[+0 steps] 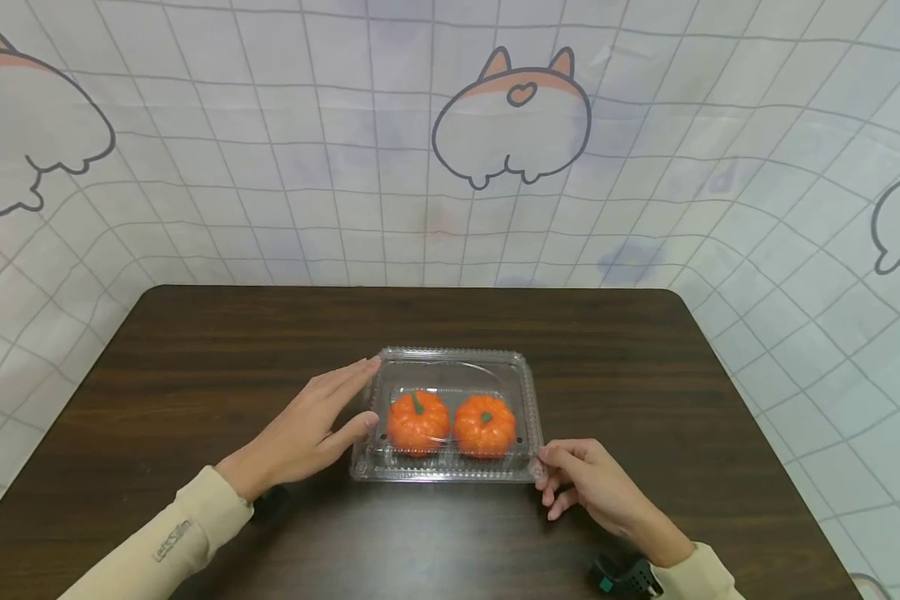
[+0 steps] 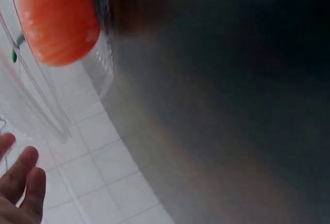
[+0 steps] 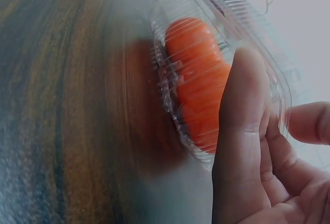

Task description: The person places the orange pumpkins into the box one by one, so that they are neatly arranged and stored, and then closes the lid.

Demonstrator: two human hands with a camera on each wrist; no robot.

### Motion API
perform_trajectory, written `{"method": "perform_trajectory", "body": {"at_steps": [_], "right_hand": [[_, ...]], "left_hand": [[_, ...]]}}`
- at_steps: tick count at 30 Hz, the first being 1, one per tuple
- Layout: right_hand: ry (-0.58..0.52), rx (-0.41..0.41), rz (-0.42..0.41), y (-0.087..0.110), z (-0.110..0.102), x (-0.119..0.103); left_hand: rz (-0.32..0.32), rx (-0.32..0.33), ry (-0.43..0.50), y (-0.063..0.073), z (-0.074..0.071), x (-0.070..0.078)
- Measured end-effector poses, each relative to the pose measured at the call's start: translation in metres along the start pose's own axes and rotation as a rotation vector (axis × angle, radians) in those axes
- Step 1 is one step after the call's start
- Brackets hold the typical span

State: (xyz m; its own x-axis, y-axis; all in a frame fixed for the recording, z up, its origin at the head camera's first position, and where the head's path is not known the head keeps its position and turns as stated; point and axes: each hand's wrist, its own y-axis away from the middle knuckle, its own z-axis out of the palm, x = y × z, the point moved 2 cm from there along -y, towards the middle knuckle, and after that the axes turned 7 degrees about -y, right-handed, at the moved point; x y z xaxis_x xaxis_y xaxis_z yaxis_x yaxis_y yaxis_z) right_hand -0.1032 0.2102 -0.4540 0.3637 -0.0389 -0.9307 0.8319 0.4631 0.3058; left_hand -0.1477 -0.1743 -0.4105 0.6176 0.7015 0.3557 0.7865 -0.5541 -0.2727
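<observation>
A clear plastic clamshell box [image 1: 450,477] lies on the dark table, with two small orange pumpkins [image 1: 484,429] with green stems side by side inside it. Its transparent lid lies over them; whether the rim is fully pressed together I cannot tell. My left hand [image 1: 300,435] is at the box's left side, fingers extended, fingertips at the left edge. At the near right corner, my right hand [image 1: 592,490] pinches the rim between thumb and fingers. The right wrist view shows the thumb [image 3: 242,100] in front of the clear plastic. One pumpkin [image 2: 59,20] shows in the left wrist view.
The brown wood-grain table [image 1: 232,358] extends around the box on all sides. Behind it and at both sides hangs a white grid-patterned cloth [image 1: 307,167] with cartoon animal prints. A dark wrist strap [image 1: 633,577] sits by the right sleeve.
</observation>
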Motion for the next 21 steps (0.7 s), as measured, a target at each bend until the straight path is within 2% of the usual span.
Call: {"method": "perform_trajectory", "body": {"at_steps": [4,8,13,21], "right_hand": [[0.002,-0.007,-0.016,0.003,0.001,-0.002],[-0.009,-0.012,-0.019,0.004,0.001,-0.002],[-0.008,-0.01,-0.016,0.005,0.0,-0.001],[0.0,-0.015,-0.027,0.007,-0.001,0.001]], "left_hand": [[-0.167,-0.009,0.088,0.011,0.004,0.002],[-0.258,-0.027,0.151,0.02,0.009,0.005],[-0.294,-0.036,0.201,0.03,0.013,0.006],[-0.314,-0.053,0.199,0.043,0.022,0.007]]}}
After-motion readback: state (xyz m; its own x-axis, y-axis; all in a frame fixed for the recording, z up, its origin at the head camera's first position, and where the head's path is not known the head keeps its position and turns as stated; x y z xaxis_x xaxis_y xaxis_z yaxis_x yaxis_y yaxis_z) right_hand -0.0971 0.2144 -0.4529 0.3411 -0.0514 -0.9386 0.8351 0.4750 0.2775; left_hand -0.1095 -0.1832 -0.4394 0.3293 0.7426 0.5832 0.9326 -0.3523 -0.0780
